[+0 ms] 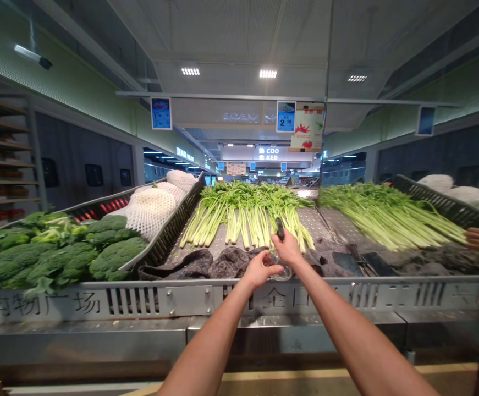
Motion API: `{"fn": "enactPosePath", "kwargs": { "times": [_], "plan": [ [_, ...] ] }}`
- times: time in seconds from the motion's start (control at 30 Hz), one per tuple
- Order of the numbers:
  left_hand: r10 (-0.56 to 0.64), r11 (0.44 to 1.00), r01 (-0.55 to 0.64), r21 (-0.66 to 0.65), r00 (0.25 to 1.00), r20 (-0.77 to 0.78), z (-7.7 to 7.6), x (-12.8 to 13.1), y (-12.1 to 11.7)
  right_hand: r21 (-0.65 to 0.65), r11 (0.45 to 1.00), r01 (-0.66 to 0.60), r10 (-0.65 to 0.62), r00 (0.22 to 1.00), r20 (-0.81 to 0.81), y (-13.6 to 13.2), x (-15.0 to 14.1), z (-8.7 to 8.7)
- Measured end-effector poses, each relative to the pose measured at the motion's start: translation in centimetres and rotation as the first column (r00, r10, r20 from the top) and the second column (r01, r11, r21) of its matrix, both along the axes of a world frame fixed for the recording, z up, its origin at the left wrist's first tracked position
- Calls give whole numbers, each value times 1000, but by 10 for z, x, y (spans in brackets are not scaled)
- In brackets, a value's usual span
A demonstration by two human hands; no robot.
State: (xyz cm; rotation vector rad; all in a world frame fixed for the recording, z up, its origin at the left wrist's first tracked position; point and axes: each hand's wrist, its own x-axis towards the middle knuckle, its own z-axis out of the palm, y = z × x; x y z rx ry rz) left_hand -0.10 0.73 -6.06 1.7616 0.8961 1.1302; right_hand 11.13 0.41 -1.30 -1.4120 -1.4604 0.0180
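Note:
My right hand (287, 248) is closed round what looks like a clear spray bottle (282, 272) with a black head that points toward the celery. Curled at the bottle's clear round lower part is my left hand (259, 269), thumb and fingers bent against it; its exact contact is partly hidden. Just beyond my hands, bunches of celery (247, 214) lie in a row on a studded metal shelf (218, 237), leaves to the back and stalks toward me. A crumpled dark grey cloth (229, 263) runs along the shelf's front, behind and beside my hands.
Broccoli (53, 250) fills the left side, beside a black crate (173, 225) and produce in white foam nets (152, 209). A slotted metal rail (181, 300) edges the front. At right, a mirror wall (387, 148) reflects the celery. Price signs (286, 116) hang overhead.

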Motion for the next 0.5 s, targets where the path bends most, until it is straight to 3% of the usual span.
{"fn": "enactPosePath", "kwargs": {
  "times": [0.5],
  "plan": [
    [18, 1000, -17, 18, 1000, -10, -3, 1, 0, 18, 1000, 11, -11, 1000, 22, 2, 1, -1]
  ]
}}
